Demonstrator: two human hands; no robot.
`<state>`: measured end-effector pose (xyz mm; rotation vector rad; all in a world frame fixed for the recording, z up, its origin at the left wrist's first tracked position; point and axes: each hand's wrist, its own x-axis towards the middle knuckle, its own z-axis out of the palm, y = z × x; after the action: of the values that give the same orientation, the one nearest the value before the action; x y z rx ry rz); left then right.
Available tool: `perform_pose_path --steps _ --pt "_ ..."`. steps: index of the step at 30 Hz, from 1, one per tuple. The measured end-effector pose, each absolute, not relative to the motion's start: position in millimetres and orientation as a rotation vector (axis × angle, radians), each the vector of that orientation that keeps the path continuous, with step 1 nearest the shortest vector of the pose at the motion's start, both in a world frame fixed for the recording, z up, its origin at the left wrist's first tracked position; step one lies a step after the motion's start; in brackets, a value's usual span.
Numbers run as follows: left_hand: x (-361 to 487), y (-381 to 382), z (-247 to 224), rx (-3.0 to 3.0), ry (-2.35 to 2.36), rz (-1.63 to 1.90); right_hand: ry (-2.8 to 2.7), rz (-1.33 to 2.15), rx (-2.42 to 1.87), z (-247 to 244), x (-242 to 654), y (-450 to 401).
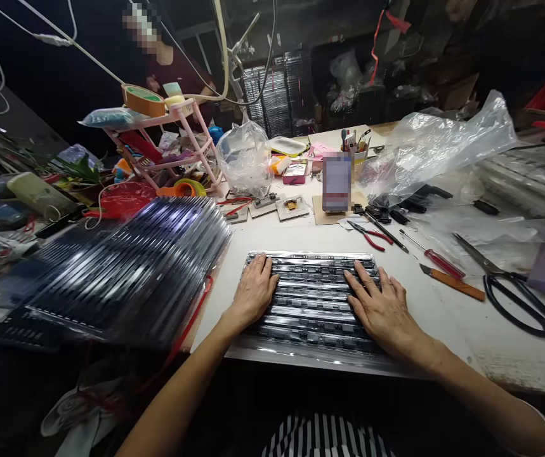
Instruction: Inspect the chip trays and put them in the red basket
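Note:
In front of me on the white table lies a clear plastic tray (pixel 313 304) with rows of small black parts in its grooves. My left hand (pixel 254 289) rests flat on the tray's left side, fingers stretched toward the far edge. On the right side, my right hand (pixel 384 311) lies with its fingers spread over the tray. Neither hand is wrapped around anything. To the left, a leaning stack of similar trays (pixel 129 273) with black parts fills the table's edge.
Scissors (pixel 514 285), a red-handled screwdriver (pixel 436 257), an orange-handled knife (pixel 453 282) and red pliers (pixel 371 235) lie at right. Behind stand a phone-like device (pixel 337 182), plastic bags (pixel 246 155) and a pink rack (pixel 167 139). A person (pixel 177 76) is in the background.

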<state>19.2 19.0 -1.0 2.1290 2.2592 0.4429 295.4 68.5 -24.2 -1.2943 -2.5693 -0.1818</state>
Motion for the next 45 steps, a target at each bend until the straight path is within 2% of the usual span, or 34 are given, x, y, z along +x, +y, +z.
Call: perform_pose_path --steps 17,26,29,35,45 --pt "38.6 27.6 4.7 2.163 2.065 0.332 -2.589 -0.261 -1.226 -20.8 294.3 68.2" --pt "50.9 29.8 3.5 2.158 2.033 0.325 -2.797 0.015 -0.887 -7.3 274.1 94.4" --pt "55.9 30.8 4.8 2.145 2.032 0.351 -2.719 0.020 -0.986 -6.1 269.1 98.8" --pt "70.1 45.9 10.2 2.057 2.051 0.442 -2.375 0.144 -1.500 -12.5 280.1 110.4" --pt "81.4 63.4 10.6 2.041 2.121 0.585 -2.330 0.352 -1.405 -17.2 282.9 115.0"
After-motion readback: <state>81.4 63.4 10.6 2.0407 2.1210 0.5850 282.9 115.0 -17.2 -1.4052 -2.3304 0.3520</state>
